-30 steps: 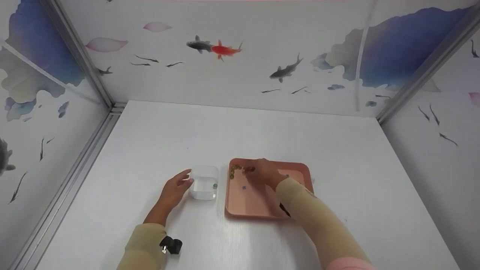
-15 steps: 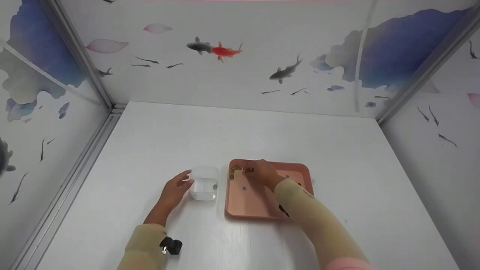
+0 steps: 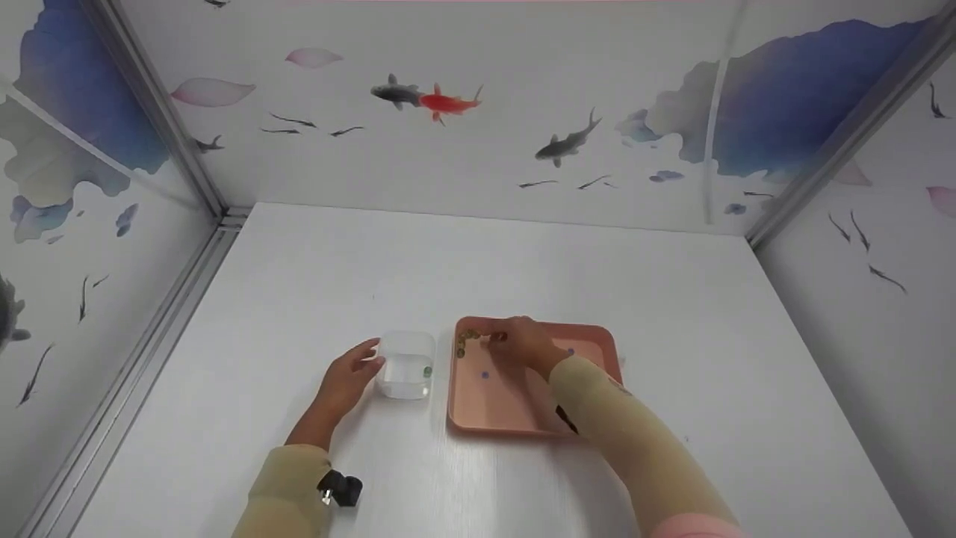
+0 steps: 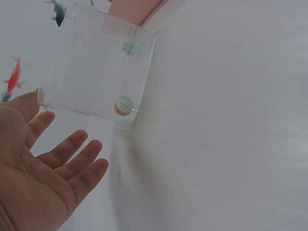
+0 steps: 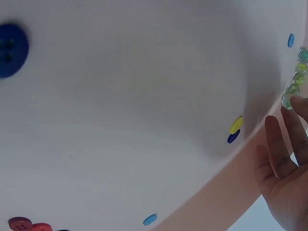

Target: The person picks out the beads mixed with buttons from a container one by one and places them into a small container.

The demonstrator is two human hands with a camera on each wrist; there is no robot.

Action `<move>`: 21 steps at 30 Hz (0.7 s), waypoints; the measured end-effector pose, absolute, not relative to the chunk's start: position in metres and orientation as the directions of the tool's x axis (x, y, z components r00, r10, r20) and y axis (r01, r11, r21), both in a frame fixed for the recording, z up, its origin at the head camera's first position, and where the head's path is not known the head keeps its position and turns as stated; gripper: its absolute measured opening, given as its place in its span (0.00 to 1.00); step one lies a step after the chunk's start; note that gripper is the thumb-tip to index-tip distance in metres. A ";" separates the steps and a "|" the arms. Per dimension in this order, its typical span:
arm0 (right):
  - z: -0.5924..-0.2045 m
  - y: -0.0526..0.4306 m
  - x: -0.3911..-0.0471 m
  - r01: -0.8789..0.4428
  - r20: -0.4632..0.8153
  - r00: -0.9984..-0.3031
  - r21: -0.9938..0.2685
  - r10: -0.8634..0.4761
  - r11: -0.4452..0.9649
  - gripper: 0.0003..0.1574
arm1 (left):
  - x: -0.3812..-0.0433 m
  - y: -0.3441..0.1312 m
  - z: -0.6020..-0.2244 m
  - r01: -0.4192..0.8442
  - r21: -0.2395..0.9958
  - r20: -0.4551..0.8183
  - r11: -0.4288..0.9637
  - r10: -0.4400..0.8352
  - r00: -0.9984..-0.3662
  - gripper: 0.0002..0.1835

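Note:
My left hand [image 3: 349, 377] is at the left side of a clear plastic box [image 3: 405, 388]. In the left wrist view its thumb and index fingertip lie right at the box's rim, the other fingers spread loosely. A green marble [image 4: 129, 48] and an orange-and-white marbled marble [image 4: 123, 106] are in the box. Over the back left part of a pink tray [image 3: 478, 415], my right hand [image 3: 526, 344] pinches a clear greenish glass marble [image 5: 287, 100] between thumb and index finger. More marbles [image 5: 299, 78] line the tray's wall beside it. In the head view, the right fingertips are partly hidden.
Buttons lie about in the tray: a dark blue one [image 5: 9, 50], a yellow one [image 5: 236, 125], a light blue one [image 5: 150, 219] and red ones [image 5: 41, 227]. Box and tray stand side by side on a white table [image 3: 403, 478], with printed panels [image 3: 463, 164] behind and at both sides.
My right hand shifts only slightly at the back left of the tray. The left hand and the box hold their places.

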State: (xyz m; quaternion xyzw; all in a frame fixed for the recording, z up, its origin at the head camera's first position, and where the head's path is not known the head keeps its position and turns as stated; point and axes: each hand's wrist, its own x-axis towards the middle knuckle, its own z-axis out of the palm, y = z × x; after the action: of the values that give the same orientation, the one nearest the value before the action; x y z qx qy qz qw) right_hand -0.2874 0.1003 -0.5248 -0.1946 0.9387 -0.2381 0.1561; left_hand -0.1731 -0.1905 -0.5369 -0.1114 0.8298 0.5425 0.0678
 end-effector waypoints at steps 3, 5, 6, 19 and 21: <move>-0.524 0.101 -0.287 -0.272 -0.200 -0.880 -0.529 -0.430 0.804 0.17 | -0.173 -0.190 -0.537 -0.253 0.886 -0.229 0.389 -0.110 -0.967 0.27; -0.522 0.102 -0.287 -0.256 -0.202 -0.884 -0.545 -0.421 0.799 0.17 | -0.173 -0.190 -0.537 -0.245 0.885 -0.220 0.396 -0.108 -0.970 0.27; -0.521 0.102 -0.287 -0.251 -0.198 -0.887 -0.551 -0.418 0.795 0.17 | -0.174 -0.190 -0.537 -0.242 0.885 -0.217 0.399 -0.107 -0.970 0.27; -0.509 0.106 -0.285 -0.183 -0.143 -0.912 -0.694 -0.384 0.696 0.20 | -0.174 -0.191 -0.541 -0.263 0.874 -0.239 0.409 -0.111 -0.965 0.27; -0.508 0.106 -0.286 -0.166 -0.143 -0.916 -0.713 -0.374 0.681 0.20 | -0.175 -0.191 -0.542 -0.264 0.876 -0.239 0.405 -0.112 -0.965 0.27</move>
State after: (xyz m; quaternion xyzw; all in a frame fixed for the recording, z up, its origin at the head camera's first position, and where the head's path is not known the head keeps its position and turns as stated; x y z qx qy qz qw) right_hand -0.2860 0.1064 -0.5082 -0.1490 0.9061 -0.3703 0.1400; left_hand -0.1748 -0.1910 -0.5418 -0.1124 0.8350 0.5339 0.0711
